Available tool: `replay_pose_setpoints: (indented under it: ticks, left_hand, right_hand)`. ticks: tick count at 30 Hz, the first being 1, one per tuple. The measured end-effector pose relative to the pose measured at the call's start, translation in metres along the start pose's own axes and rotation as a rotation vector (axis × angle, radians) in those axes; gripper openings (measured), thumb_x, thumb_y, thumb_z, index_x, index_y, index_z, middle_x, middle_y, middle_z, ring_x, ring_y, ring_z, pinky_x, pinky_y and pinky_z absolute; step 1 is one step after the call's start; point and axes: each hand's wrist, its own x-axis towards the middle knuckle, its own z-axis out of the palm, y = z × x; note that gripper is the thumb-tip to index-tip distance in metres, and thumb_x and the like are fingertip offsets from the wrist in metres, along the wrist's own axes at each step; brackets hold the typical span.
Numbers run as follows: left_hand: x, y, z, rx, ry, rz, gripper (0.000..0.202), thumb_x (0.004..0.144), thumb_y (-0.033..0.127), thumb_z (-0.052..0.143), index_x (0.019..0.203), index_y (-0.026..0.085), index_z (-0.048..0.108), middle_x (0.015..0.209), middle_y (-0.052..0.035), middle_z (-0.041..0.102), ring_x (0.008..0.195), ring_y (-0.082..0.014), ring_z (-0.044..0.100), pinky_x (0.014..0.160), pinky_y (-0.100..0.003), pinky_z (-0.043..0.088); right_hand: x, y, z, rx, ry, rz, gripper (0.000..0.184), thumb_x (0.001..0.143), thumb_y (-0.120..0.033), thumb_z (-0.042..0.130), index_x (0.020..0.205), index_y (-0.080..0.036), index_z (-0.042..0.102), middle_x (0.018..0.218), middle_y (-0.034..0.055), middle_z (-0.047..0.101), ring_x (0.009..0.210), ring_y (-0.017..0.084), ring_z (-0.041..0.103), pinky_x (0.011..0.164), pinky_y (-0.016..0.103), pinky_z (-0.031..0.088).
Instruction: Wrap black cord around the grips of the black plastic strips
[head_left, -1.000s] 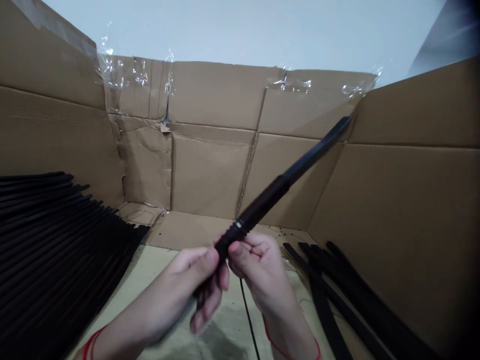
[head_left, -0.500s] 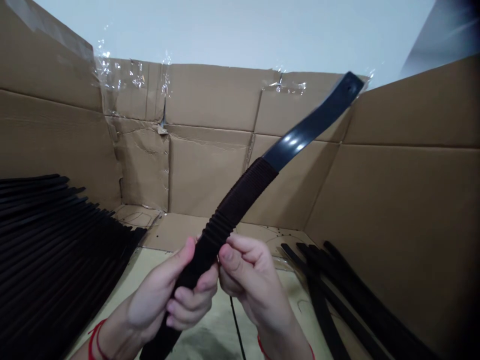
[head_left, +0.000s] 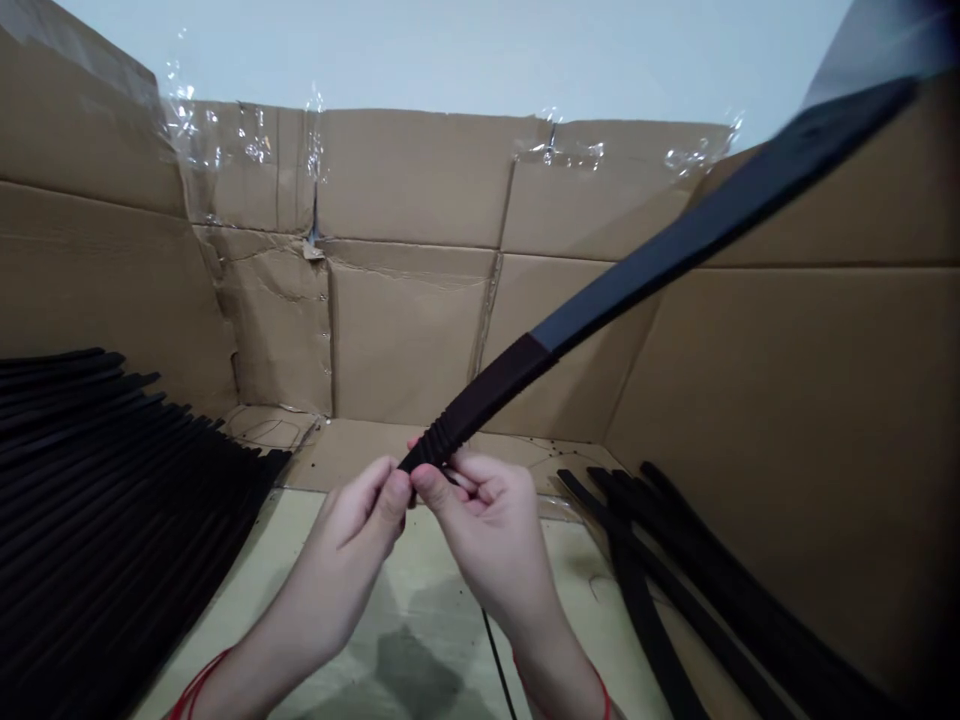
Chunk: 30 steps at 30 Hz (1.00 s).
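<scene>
A long, curved black strip (head_left: pixel 675 245) slants up to the right across the view, with a dark brown sleeve of tightly wound cord (head_left: pixel 502 385) round its middle. Below that sleeve are a few looser turns (head_left: pixel 441 432). My left hand (head_left: pixel 349 540) is closed on the strip just under these turns, thumb on top. My right hand (head_left: pixel 495 540) is closed beside it, thumb pressed against the strip and fingers curled behind. A thin black cord (head_left: pixel 495 645) trails down from under the right hand. The strip's lower end is hidden by my hands.
Many black strips (head_left: pixel 112 520) lie side by side on the left. Several more curved strips (head_left: pixel 697 580) lie at the right. Tall cardboard walls (head_left: pixel 409 330) with clear tape surround the pale work surface (head_left: pixel 442 610) at the back and sides.
The strip has swung so its far end reaches further right and closer, its face tilted. My left hand has slid up to the loose turns, and both thumbs now meet there.
</scene>
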Motion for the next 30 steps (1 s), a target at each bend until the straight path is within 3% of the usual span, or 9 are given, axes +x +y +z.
replay_pose_setpoints:
  ticks: [4, 6, 8, 11, 15, 20, 24, 27, 30]
  left_hand:
    - [-0.002, 0.003, -0.008, -0.356, -0.391, -0.256, 0.064, 0.079, 0.078, 0.058, 0.076, 0.016, 0.04, 0.052, 0.009, 0.024, 0.041, -0.002, 0.013, 0.035, -0.011, 0.012]
    - [-0.001, 0.002, -0.01, -0.406, -0.484, -0.329, 0.064, 0.08, 0.078, 0.055, 0.078, 0.016, 0.043, 0.051, 0.0079, 0.03, 0.039, -0.0023, 0.019, 0.035, -0.011, 0.02]
    - [0.0, 0.001, -0.01, -0.276, -0.347, -0.217, 0.062, 0.084, 0.075, 0.055, 0.079, 0.014, 0.047, 0.055, 0.0034, 0.041, 0.044, -0.004, 0.036, 0.042, -0.011, 0.033]
    - [0.0, -0.001, -0.008, -0.087, -0.088, -0.009, 0.061, 0.087, 0.072, 0.054, 0.073, 0.013, 0.048, 0.054, 0.0008, 0.047, 0.047, -0.0053, 0.043, 0.045, -0.011, 0.037]
    - [0.001, -0.005, -0.006, -0.166, -0.305, -0.218, 0.066, 0.086, 0.081, 0.04, 0.078, 0.016, 0.048, 0.042, 0.0056, 0.036, 0.031, -0.0066, 0.028, 0.031, -0.015, 0.026]
    - [0.008, -0.011, -0.002, 0.037, 0.012, 0.055, 0.068, 0.079, 0.082, 0.051, 0.072, 0.015, 0.044, 0.052, 0.0022, 0.041, 0.043, -0.0063, 0.035, 0.038, -0.014, 0.026]
    - [0.003, -0.003, -0.006, -0.139, -0.233, -0.172, 0.072, 0.081, 0.087, 0.036, 0.068, 0.017, 0.041, 0.045, 0.0068, 0.026, 0.036, -0.0044, 0.018, 0.033, -0.015, 0.018]
    - [-0.003, 0.004, -0.005, 0.008, -0.062, -0.036, 0.065, 0.081, 0.079, 0.054, 0.076, 0.013, 0.051, 0.054, 0.0019, 0.043, 0.046, -0.0068, 0.039, 0.042, -0.014, 0.034]
    - [-0.005, 0.004, 0.002, -0.079, -0.065, -0.064, 0.06, 0.086, 0.072, 0.055, 0.073, 0.014, 0.05, 0.05, 0.0026, 0.042, 0.042, -0.0074, 0.04, 0.04, -0.015, 0.037]
  right_hand:
    - [-0.006, -0.005, 0.007, 0.052, -0.135, 0.067, 0.028, 0.07, -0.039, 0.081, 0.082, -0.014, 0.074, 0.061, 0.001, 0.063, 0.057, 0.012, 0.061, 0.052, 0.02, 0.051]
    - [-0.009, -0.005, 0.01, 0.029, -0.032, 0.011, 0.022, 0.074, -0.034, 0.079, 0.072, -0.014, 0.07, 0.057, -0.0006, 0.06, 0.049, 0.009, 0.058, 0.043, 0.017, 0.046]
    - [-0.01, -0.002, 0.011, 0.021, 0.081, -0.029, 0.022, 0.079, -0.034, 0.075, 0.071, -0.015, 0.067, 0.055, -0.0018, 0.058, 0.04, 0.008, 0.053, 0.036, 0.017, 0.041]
    - [-0.006, 0.002, 0.007, 0.099, -0.065, 0.033, 0.027, 0.077, -0.041, 0.075, 0.084, -0.014, 0.072, 0.055, -0.0027, 0.056, 0.036, 0.005, 0.045, 0.035, 0.018, 0.038]
    - [0.0, 0.005, 0.0, 0.163, -0.226, 0.101, 0.036, 0.068, -0.042, 0.083, 0.089, -0.013, 0.077, 0.056, -0.0017, 0.059, 0.04, 0.004, 0.043, 0.039, 0.018, 0.039]
    - [0.0, 0.01, 0.007, 0.158, 0.013, 0.078, 0.041, 0.06, -0.044, 0.086, 0.083, -0.012, 0.075, 0.064, 0.0025, 0.064, 0.049, 0.011, 0.057, 0.043, 0.022, 0.046]
    - [-0.001, 0.009, 0.009, 0.143, -0.117, 0.139, 0.036, 0.065, -0.043, 0.083, 0.082, -0.013, 0.074, 0.056, -0.0007, 0.059, 0.047, 0.008, 0.054, 0.041, 0.018, 0.039]
    - [-0.002, 0.007, 0.008, 0.054, 0.116, -0.009, 0.025, 0.072, -0.036, 0.079, 0.07, -0.014, 0.069, 0.056, -0.0011, 0.058, 0.048, 0.008, 0.052, 0.044, 0.019, 0.041]
    - [-0.002, 0.004, 0.004, 0.106, -0.026, 0.017, 0.027, 0.075, -0.039, 0.077, 0.072, -0.014, 0.067, 0.048, -0.0052, 0.048, 0.04, 0.004, 0.037, 0.038, 0.017, 0.03]
